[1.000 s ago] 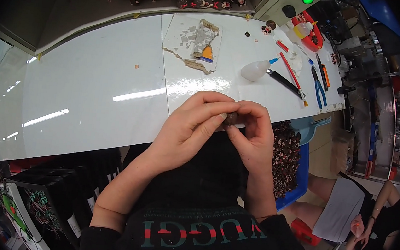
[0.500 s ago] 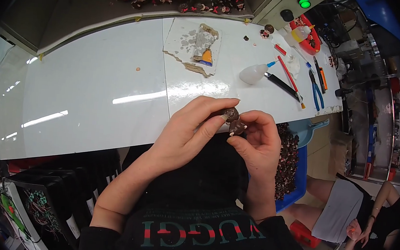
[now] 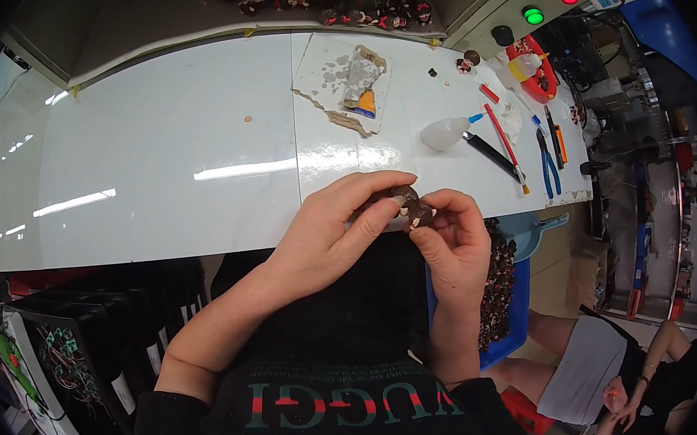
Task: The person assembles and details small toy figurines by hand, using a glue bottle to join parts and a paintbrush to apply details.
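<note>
Near the table's front edge, both hands are closed on a small dark brown figurine (image 3: 421,215) with pale bits on it. My left hand (image 3: 339,225) grips its upper left part between thumb and fingers. Pinching the lower right part are the thumb and fingertips of my right hand (image 3: 459,238). Fingers cover much of the piece, so its full shape is hidden. Beyond the hands lie a white squeeze bottle (image 3: 444,134) with a blue tip, a black-handled tool (image 3: 491,159) and a red brush (image 3: 503,140).
Blue-handled pliers (image 3: 547,165) and an orange cutter (image 3: 559,144) lie at the right. A worn board (image 3: 382,70) is on the white table (image 3: 164,133). Many small figurines (image 3: 326,10) fill the machine at the back. A blue bin (image 3: 513,338) of small pieces stands below right, near a seated person (image 3: 647,380).
The figurine has turned slightly between my fingers, showing more of its pale bits. Both hands keep their hold in nearly the same place. The view has shifted a little.
</note>
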A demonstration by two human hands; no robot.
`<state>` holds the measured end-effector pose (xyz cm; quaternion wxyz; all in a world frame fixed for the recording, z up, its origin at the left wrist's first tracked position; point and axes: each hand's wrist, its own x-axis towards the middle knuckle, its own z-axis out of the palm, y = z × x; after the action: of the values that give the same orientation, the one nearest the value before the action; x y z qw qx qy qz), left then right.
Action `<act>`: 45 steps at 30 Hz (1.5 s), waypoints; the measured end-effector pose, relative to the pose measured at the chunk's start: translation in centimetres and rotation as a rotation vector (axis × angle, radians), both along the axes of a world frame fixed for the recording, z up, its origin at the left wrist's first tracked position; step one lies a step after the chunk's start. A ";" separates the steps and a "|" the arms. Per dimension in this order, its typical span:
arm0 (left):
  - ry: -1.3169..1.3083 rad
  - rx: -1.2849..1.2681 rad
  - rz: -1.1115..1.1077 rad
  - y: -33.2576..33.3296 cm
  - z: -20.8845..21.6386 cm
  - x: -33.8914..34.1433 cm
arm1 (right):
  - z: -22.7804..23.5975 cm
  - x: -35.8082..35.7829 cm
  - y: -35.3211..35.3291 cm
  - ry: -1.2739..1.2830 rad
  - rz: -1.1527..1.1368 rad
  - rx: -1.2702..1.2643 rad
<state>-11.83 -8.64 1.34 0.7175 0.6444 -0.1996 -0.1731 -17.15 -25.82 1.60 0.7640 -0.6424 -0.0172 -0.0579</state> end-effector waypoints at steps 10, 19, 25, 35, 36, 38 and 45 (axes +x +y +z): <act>-0.104 -0.034 0.008 -0.4 0.4 0.0 | 0.8 -0.1 0.2 0.036 0.028 -0.047; -0.038 0.104 -0.020 -0.2 1.5 0.7 | 1.7 5.8 -5.8 -0.113 -0.410 -0.684; -0.066 0.083 -0.009 0.1 0.2 1.4 | 0.5 9.3 -4.3 -0.003 -0.219 -0.913; -0.134 0.092 -0.051 0.3 -2.4 3.3 | -0.1 6.0 -6.9 -0.143 -0.055 -0.822; -0.136 0.095 -0.046 0.2 -2.4 3.4 | 0.1 5.6 -7.3 -0.138 -0.055 -0.821; -0.134 0.099 -0.045 0.0 -2.7 3.5 | 0.7 4.8 -7.7 -0.223 0.053 -0.891; -0.109 0.131 -0.053 -0.1 -2.6 3.3 | 0.9 4.4 -8.0 -0.323 0.178 -0.974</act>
<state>-8.54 -8.78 -1.23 0.6570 0.6931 -0.2435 -0.1693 -12.76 -33.82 2.46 0.3662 -0.9023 -0.2144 -0.0762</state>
